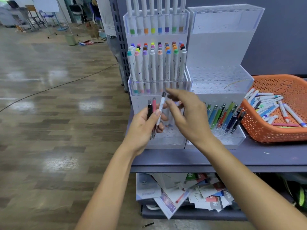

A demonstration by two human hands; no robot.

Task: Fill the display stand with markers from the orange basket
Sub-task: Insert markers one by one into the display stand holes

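Left hand (142,128): fingers curled round a bundle of three, thumb across the front: black pen (150,111), pink pen (154,105), white marker with a dark cap (161,107). All are roughly upright; the marker tilts slightly right and sticks out highest.

Directly behind and above that hand is the left display stand (137,103). Its upper tiers are packed with white markers with coloured caps (152,68).

Right hand (189,118): fingers extended and loose, nothing in it. The fingertips are just right of the marker's cap. They're motion-blurred, so I can't tell if they touch it.

Behind the right hand is the right display stand (221,52). Its upper tiers show bare holes, and coloured click pens (222,117) lean in the bottom tier.

Further right of the right hand, the orange basket (265,130) touches that stand's base, with loose markers (267,103) piled inside.

Stands and basket sit on a grey shelf (249,156), which passes under both wrists.
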